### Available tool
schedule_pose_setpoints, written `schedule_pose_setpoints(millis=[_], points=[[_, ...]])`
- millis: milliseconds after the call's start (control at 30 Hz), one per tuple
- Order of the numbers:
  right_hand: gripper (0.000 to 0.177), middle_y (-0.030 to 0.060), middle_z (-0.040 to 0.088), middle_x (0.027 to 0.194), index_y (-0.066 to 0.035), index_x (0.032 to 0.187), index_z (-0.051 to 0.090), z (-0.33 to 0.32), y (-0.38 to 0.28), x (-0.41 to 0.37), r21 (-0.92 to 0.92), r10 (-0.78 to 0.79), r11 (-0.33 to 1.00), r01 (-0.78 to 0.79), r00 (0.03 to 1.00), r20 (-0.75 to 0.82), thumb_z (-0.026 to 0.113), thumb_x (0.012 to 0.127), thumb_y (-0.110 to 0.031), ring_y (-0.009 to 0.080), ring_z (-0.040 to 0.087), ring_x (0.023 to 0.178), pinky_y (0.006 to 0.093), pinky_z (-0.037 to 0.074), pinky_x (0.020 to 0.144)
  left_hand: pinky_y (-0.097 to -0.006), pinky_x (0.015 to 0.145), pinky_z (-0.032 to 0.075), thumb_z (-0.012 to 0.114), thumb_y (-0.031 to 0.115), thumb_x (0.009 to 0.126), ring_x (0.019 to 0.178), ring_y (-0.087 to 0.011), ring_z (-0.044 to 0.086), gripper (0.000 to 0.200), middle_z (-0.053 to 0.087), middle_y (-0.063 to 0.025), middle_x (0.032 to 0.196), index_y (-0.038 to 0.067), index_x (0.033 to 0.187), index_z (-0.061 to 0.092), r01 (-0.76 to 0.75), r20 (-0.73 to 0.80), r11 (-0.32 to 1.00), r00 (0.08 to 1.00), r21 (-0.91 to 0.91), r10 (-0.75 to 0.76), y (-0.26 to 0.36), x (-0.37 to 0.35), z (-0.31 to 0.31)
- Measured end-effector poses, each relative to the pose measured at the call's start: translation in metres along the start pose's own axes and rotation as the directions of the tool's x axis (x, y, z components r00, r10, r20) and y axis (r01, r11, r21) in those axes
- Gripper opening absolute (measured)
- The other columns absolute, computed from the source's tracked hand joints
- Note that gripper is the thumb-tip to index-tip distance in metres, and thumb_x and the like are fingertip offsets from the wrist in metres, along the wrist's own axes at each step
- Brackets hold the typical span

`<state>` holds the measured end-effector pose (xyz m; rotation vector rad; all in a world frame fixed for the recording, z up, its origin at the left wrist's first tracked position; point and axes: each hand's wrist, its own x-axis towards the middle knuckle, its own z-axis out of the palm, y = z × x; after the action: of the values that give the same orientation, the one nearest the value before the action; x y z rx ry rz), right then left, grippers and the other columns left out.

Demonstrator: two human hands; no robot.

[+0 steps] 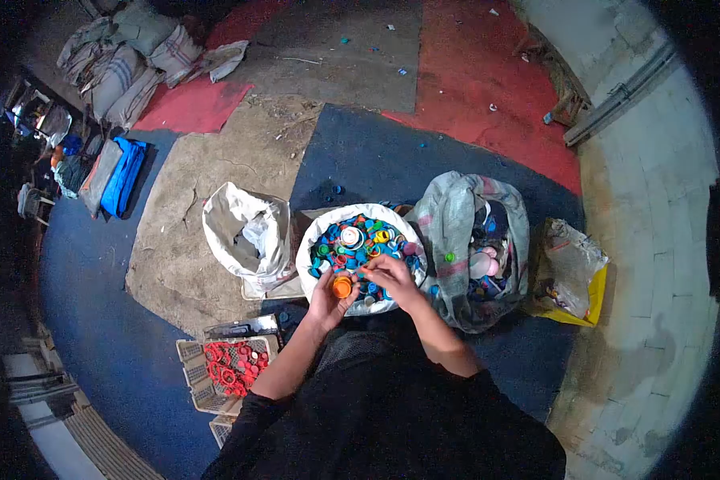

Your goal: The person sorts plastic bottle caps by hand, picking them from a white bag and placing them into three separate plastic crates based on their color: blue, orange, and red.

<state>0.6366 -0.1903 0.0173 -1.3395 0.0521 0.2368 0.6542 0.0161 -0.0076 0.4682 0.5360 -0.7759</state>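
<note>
Orange cap (342, 287), one: cradled in the curled left hand (323, 309) over the white sack (303, 258), likely so anything dropped lands among its caps (350, 236). Right hand (398, 280): fingertips close together; whether pinching anything, cannot tell.

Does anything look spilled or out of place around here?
Yes: a few small blue caps lie loose on the floor, just beyond the white sack full of mixed caps, so they may have spilled.

Two open white fabric sacks (277, 276), one grey translucent sack (448, 208) and two tan perforated plastic crates (190, 372) are counted; multicoloured round plastic caps (338, 250) cannot be counted.
</note>
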Motion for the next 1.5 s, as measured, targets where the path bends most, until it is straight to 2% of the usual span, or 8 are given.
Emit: schedule_pose_setpoints(millis=[167, 400, 567, 633, 767, 1167, 1400, 1500], points=[[0.019, 0.0064, 0.068, 0.103, -0.005, 0.097, 0.070, 0.029, -0.008, -0.007, -0.723, -0.319, 0.565, 0.397, 0.913, 0.252, 0.072, 0.082, -0.016, 0.0270, 0.062, 0.096, 0.0382, 0.047, 0.090, -0.0324, 0.076, 0.059, 0.042, 0.046, 0.104, 0.089, -0.0185, 0.067, 0.043, 0.067, -0.0059, 0.099, 0.007, 0.108, 0.061, 0.013, -0.007, 0.992, 1.000, 0.126, -0.012, -0.007, 0.010, 0.008], [0.025, 0.0137, 0.064, 0.112, -0.005, 0.111, 0.069, -0.003, 0.021, -0.026, -0.642, -0.316, 0.736, 0.216, 0.948, -0.044, 0.069, 0.087, -0.011, 0.0288, 0.061, 0.110, 0.0384, 0.047, 0.095, -0.0234, 0.055, 0.047, 0.048, 0.045, 0.103, 0.066, -0.0102, 0.059, 0.034, 0.065, 0.0005, 0.087, 0.014, 0.099, 0.059, 0.028, -0.152, 0.995, 0.988, 0.100, -0.012, -0.011, 0.016, -0.035], [0.031, 0.0181, 0.069, 0.101, -0.004, 0.111, 0.067, -0.088, 0.089, -0.061, -0.660, 0.042, 0.596, -0.457, 0.839, -0.543, 0.073, 0.083, -0.017, 0.0349, 0.066, 0.098, 0.0417, 0.052, 0.084, -0.0229, 0.048, 0.032, 0.047, 0.040, 0.104, 0.053, -0.0088, 0.042, 0.029, 0.061, -0.0001, 0.080, 0.015, 0.091, 0.057, -0.014, -0.176, 1.000, 0.984, 0.016, 0.017, 0.005, -0.001, -0.076], [0.035, 0.0200, 0.068, 0.105, -0.008, 0.114, 0.066, -0.098, 0.106, -0.074, -0.793, -0.163, 0.558, -0.244, 0.905, -0.393, 0.072, 0.082, -0.021, 0.0397, 0.066, 0.093, 0.0477, 0.053, 0.081, -0.0246, 0.049, 0.033, 0.047, 0.040, 0.103, 0.052, -0.0096, 0.040, 0.031, 0.061, -0.0013, 0.080, 0.014, 0.091, 0.056, -0.049, -0.169, 0.998, 0.984, 0.039, 0.055, 0.005, -0.006, -0.085], [0.038, 0.0229, 0.052, 0.127, -0.007, 0.113, 0.061, -0.067, 0.087, -0.068, -0.844, -0.014, 0.445, -0.300, 0.940, -0.341, 0.074, 0.081, -0.025, 0.0453, 0.060, 0.105, 0.0508, 0.052, 0.085, -0.0257, 0.050, 0.034, 0.048, 0.041, 0.103, 0.052, -0.0105, 0.041, 0.030, 0.061, -0.0014, 0.081, 0.015, 0.092, 0.056, -0.060, -0.191, 0.995, 0.979, 0.074, 0.073, 0.003, -0.005, -0.092], [0.020, 0.0146, 0.061, 0.099, -0.007, 0.093, 0.063, -0.052, 0.122, -0.044, -0.955, -0.059, 0.284, -0.083, 0.993, -0.104, 0.072, 0.081, -0.020, 0.0411, 0.062, 0.092, 0.0491, 0.051, 0.077, -0.0228, 0.047, 0.033, 0.045, 0.040, 0.104, 0.054, -0.0090, 0.048, 0.031, 0.063, -0.0005, 0.080, 0.015, 0.090, 0.055, -0.020, -0.157, 0.994, 0.987, 0.106, 0.037, -0.003, 0.005, -0.062], [0.017, 0.0063, 0.071, 0.078, -0.004, 0.078, 0.067, -0.067, 0.149, -0.020, -0.327, 0.062, 0.935, -0.136, 0.972, -0.229, 0.081, 0.076, -0.013, 0.0161, 0.069, 0.075, 0.0311, 0.053, 0.070, -0.0228, 0.052, 0.042, 0.045, 0.042, 0.104, 0.066, -0.0130, 0.057, 0.032, 0.065, -0.0036, 0.089, 0.013, 0.097, 0.057, 0.043, -0.133, 0.999, 0.990, 0.006, -0.041, 0.003, 0.001, -0.052], [0.012, 0.0069, 0.072, 0.084, -0.002, 0.083, 0.066, -0.047, 0.082, -0.012, -0.117, 0.203, 0.966, -0.231, 0.957, -0.209, 0.076, 0.083, -0.009, 0.0140, 0.070, 0.082, 0.0280, 0.055, 0.075, -0.0246, 0.059, 0.049, 0.045, 0.042, 0.104, 0.075, -0.0173, 0.061, 0.035, 0.065, -0.0071, 0.092, 0.010, 0.100, 0.058, 0.012, -0.155, 0.999, 0.988, 0.033, -0.007, 0.000, 0.005, -0.036]])
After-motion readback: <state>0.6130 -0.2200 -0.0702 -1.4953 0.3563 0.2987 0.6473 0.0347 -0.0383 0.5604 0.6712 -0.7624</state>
